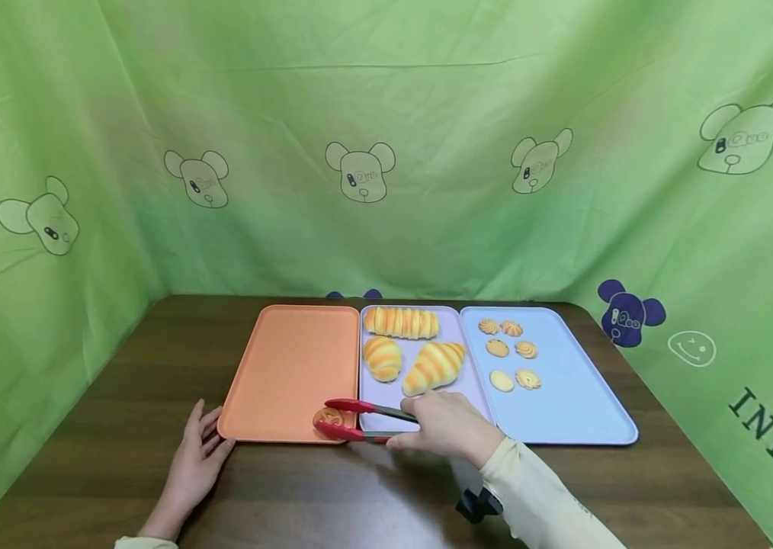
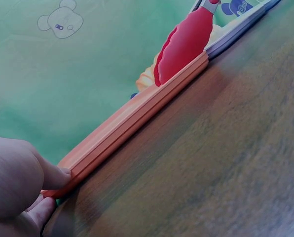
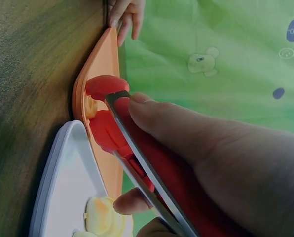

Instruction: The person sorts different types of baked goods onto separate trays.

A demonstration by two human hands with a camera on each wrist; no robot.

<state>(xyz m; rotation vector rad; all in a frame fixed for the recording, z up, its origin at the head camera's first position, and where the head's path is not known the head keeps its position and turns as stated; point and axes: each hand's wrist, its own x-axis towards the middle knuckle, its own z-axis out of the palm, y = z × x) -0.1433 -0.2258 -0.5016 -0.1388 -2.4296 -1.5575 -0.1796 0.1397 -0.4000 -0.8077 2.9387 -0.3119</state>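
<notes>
My right hand (image 1: 447,427) grips red-and-metal tongs (image 3: 159,190). The tongs' red heads reach over the front right corner of the orange tray (image 1: 290,374), one on each side of a small round brown bun (image 1: 328,417). Only part of the bun (image 3: 91,106) shows between the heads in the right wrist view. At that tray's front left corner, my left hand (image 1: 196,457) holds the rim with thumb and fingers; the left wrist view shows the thumb (image 2: 58,174) on the rim and fingertips lower at the corner.
Against the orange tray stands a lilac tray (image 1: 451,324) with a long roll (image 1: 402,323), a round bread (image 1: 383,358) and a croissant (image 1: 434,367). To its right, a blue tray (image 1: 578,404) carries several small cookies (image 1: 526,349). Green printed cloth (image 1: 428,229) hangs behind the dark wooden table (image 1: 277,496).
</notes>
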